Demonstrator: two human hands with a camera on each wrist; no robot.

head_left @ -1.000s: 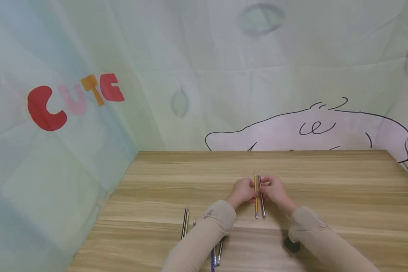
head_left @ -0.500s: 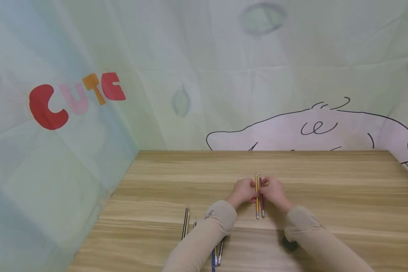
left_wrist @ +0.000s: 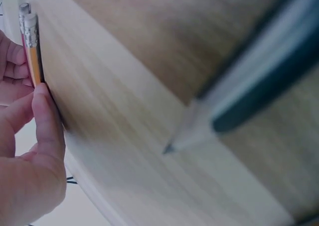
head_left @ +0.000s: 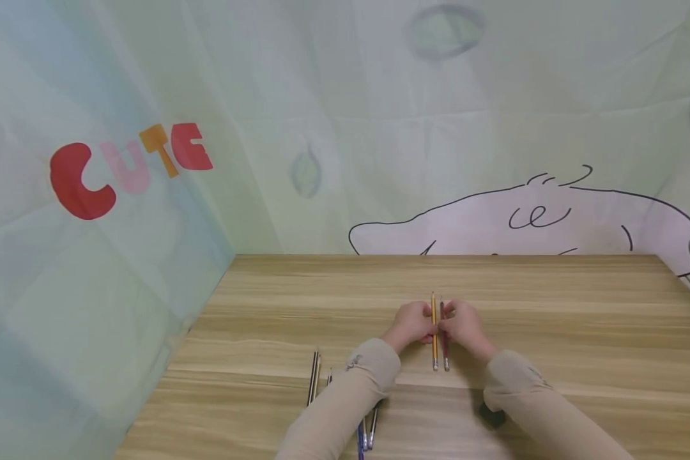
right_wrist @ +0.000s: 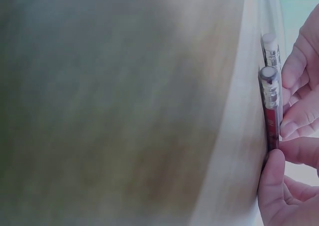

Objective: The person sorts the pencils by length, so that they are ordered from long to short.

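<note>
In the head view, a yellow pencil [head_left: 434, 352] and a dark red pencil [head_left: 446, 356] stand side by side, a narrow gap between them, eraser ends toward me. My left hand [head_left: 412, 321] pinches the yellow one between thumb and fingers. With thumb and fingertips, my right hand [head_left: 462, 324] holds the red one. The left wrist view shows the yellow pencil [left_wrist: 34, 64] close to the wood, with the thumb against it. White eraser and silver ferrule of the red pencil [right_wrist: 271, 121] appear in the right wrist view. The points are too small to make out well.
Several dark-striped pencils [head_left: 313, 378] lie at the left, partly hidden under my left sleeve [head_left: 345, 396]. A blue one [head_left: 360, 441] is among them. A small dark object [head_left: 491, 416] sits beneath my right sleeve. Printed cloth [head_left: 322, 128] hangs behind the wooden table [head_left: 253, 306].
The red pencil has turned from a slight slant to nearly parallel with the yellow one, and its visible side looks redder. Both hands stay almost in place.
</note>
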